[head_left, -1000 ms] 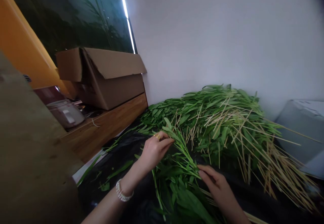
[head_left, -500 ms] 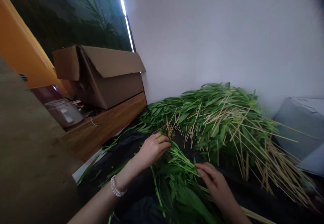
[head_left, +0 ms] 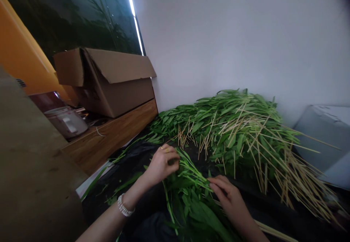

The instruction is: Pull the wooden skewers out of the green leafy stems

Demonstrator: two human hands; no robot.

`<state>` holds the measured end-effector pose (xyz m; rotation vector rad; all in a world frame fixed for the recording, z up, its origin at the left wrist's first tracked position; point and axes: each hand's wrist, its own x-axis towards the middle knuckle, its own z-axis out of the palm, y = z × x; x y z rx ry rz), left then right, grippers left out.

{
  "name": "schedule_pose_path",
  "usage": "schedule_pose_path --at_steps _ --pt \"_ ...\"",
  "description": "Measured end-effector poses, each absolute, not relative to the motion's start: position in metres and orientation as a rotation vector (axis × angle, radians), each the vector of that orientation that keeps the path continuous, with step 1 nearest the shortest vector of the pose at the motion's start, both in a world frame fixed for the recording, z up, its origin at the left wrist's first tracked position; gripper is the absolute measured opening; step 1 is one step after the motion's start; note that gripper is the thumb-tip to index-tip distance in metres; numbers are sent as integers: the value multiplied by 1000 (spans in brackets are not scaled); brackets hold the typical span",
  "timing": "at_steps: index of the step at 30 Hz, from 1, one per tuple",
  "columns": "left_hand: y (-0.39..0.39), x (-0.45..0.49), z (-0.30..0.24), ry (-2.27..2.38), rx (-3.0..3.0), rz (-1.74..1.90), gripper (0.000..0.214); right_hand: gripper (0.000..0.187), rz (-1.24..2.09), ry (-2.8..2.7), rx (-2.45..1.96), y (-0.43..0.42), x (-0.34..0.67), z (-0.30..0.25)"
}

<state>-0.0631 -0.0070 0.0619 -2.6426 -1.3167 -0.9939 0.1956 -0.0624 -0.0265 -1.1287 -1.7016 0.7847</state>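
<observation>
Right hand [head_left: 228,194], nearest: you pinch the lower end of a leafy green stem bunch [head_left: 193,169], which slants away up-left above loose leaves [head_left: 202,214]. Left hand [head_left: 162,163]: curled just beside the far end; leaf tips no longer stand above it, so your right seems the main hold. Dim; can't tell whether your left pinches anything. Beyond: heaped greens [head_left: 237,100].

Whether the left hand [head_left: 163,163] touches the leafy bundle [head_left: 194,171] cannot be resolved. The right hand [head_left: 228,194] hides part of that bundle's end. Cardboard box [head_left: 128,95]: interior concealed; grey container [head_left: 318,140] cropped by right edge.
</observation>
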Motion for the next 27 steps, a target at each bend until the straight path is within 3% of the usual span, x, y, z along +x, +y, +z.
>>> schedule_pose_path --at_steps 5,9,15,21,27 --pt "4 -93 76 -1829 -2251 -1836 11 26 778 -1608 -1171 -56 203 -33" --pt "-11 -89 91 -1838 -2369 -2074 17 27 791 -1618 -1175 -54 204 -37" --pt "-30 -51 79 -1554 -2819 -1213 11 26 761 -1658 -1180 -57 203 -38" --pt "-23 -46 60 -1411 -2661 -603 16 25 706 -1690 -1169 -59 201 -33" --pt "-21 -46 59 -1295 -2658 -332 11 26 713 -1733 -1147 -60 199 -30"
